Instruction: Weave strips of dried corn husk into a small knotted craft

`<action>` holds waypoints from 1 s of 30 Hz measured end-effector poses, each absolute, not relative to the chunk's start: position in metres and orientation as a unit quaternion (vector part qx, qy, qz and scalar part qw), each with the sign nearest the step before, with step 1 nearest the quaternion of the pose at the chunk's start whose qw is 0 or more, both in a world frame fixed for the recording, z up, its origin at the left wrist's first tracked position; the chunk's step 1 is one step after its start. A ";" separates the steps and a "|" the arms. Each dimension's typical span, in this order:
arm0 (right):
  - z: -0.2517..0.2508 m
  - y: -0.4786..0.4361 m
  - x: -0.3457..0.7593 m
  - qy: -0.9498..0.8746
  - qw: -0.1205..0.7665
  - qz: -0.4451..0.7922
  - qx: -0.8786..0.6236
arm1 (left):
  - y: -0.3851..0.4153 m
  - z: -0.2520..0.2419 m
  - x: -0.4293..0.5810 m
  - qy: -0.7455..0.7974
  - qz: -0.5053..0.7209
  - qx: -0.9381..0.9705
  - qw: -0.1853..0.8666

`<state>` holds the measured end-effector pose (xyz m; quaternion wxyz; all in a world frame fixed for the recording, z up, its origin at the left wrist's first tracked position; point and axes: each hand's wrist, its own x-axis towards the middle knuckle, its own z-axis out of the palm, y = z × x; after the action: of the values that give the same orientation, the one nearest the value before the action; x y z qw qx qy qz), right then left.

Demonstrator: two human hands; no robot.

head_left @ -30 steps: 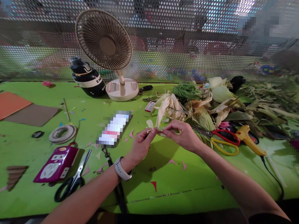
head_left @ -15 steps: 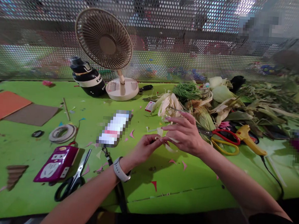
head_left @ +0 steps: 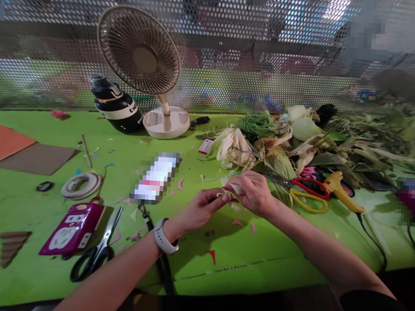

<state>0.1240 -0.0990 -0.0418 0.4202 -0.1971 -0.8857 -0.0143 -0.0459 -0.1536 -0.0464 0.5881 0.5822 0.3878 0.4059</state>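
Note:
My left hand (head_left: 204,206), with a pale band on its wrist, pinches a thin, pale yellow strip that looks like corn husk (head_left: 225,193). Close against it, my right hand (head_left: 252,193) has its fingers curled in on the same pale strip, and part of it shows between the two hands. The fingers hide most of its shape. Beyond my hands lies a bundle of dry corn husks (head_left: 234,148). Scissors with red and yellow handles (head_left: 310,187) rest to the right of my right hand.
A phone (head_left: 156,178) lies left of my hands. Further left are black-handled scissors (head_left: 95,256), a purple power strip (head_left: 72,229) and a tape roll (head_left: 82,184). A fan (head_left: 167,122) and a bottle (head_left: 120,111) stand behind. A yellow glue gun (head_left: 343,191) lies right.
My right hand's fingers, raised and spread before, have curled down around the pale strip near my left hand. My left hand keeps its pinch. The view has shifted slightly.

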 end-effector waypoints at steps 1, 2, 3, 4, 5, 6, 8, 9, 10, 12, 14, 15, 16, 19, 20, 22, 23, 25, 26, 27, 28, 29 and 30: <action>-0.042 -0.100 0.124 -0.881 0.419 -0.001 -0.219 | -0.153 -0.048 -0.046 0.393 0.409 0.593 0.572; -0.043 -0.100 0.123 -0.877 0.417 0.014 -0.238 | -0.153 -0.049 -0.046 0.399 0.408 0.605 0.555; -0.044 -0.100 0.123 -0.873 0.415 0.031 -0.254 | -0.153 -0.050 -0.047 0.405 0.405 0.617 0.540; -0.044 -0.100 0.123 -0.869 0.413 0.048 -0.269 | -0.153 -0.050 -0.047 0.409 0.399 0.629 0.528; -0.045 -0.100 0.122 -0.864 0.411 0.065 -0.284 | -0.153 -0.051 -0.047 0.410 0.393 0.639 0.519; -0.046 -0.100 0.122 -0.860 0.408 0.077 -0.297 | -0.154 -0.051 -0.048 0.409 0.387 0.649 0.512; -0.046 -0.100 0.121 -0.854 0.400 0.092 -0.320 | -0.154 -0.050 -0.048 0.401 0.378 0.661 0.509; -0.046 -0.099 0.121 -0.851 0.396 0.097 -0.329 | -0.154 -0.050 -0.048 0.398 0.378 0.662 0.511; -0.046 -0.099 0.121 -0.850 0.393 0.100 -0.336 | -0.155 -0.050 -0.048 0.394 0.377 0.663 0.513; -0.045 -0.099 0.120 -0.849 0.387 0.105 -0.345 | -0.155 -0.050 -0.048 0.391 0.378 0.664 0.513; -0.044 -0.099 0.120 -0.850 0.383 0.104 -0.347 | -0.155 -0.051 -0.048 0.392 0.380 0.669 0.504; -0.044 -0.099 0.120 -0.851 0.381 0.103 -0.346 | -0.155 -0.052 -0.048 0.394 0.382 0.672 0.498; -0.044 -0.100 0.120 -0.852 0.381 0.102 -0.345 | -0.155 -0.052 -0.048 0.395 0.383 0.673 0.494; -0.045 -0.099 0.121 -0.850 0.384 0.106 -0.343 | -0.155 -0.054 -0.048 0.394 0.385 0.672 0.496; -0.045 -0.099 0.121 -0.850 0.386 0.109 -0.342 | -0.154 -0.054 -0.048 0.392 0.384 0.670 0.500; -0.046 -0.099 0.122 -0.851 0.390 0.112 -0.333 | -0.154 -0.054 -0.048 0.387 0.384 0.664 0.511; -0.047 -0.098 0.122 -0.852 0.394 0.111 -0.327 | -0.154 -0.054 -0.048 0.386 0.382 0.661 0.518; -0.048 -0.098 0.122 -0.854 0.407 0.099 -0.309 | -0.155 -0.052 -0.049 0.385 0.375 0.651 0.536; -0.047 -0.097 0.122 -0.856 0.413 0.091 -0.299 | -0.155 -0.050 -0.049 0.383 0.369 0.644 0.550; -0.047 -0.097 0.122 -0.859 0.416 0.081 -0.287 | -0.155 -0.049 -0.049 0.378 0.364 0.635 0.567; -0.046 -0.096 0.123 -0.865 0.415 0.070 -0.273 | -0.155 -0.049 -0.050 0.371 0.358 0.625 0.586; -0.044 -0.096 0.123 -0.870 0.415 0.062 -0.258 | -0.155 -0.049 -0.050 0.363 0.354 0.616 0.604; -0.041 -0.096 0.123 -0.874 0.415 0.060 -0.243 | -0.155 -0.049 -0.050 0.355 0.351 0.606 0.620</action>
<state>0.1231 -0.0956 -0.0409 0.4152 -0.2433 -0.8745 0.0603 -0.0503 -0.1552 -0.0489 0.6196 0.6058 0.3548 0.3509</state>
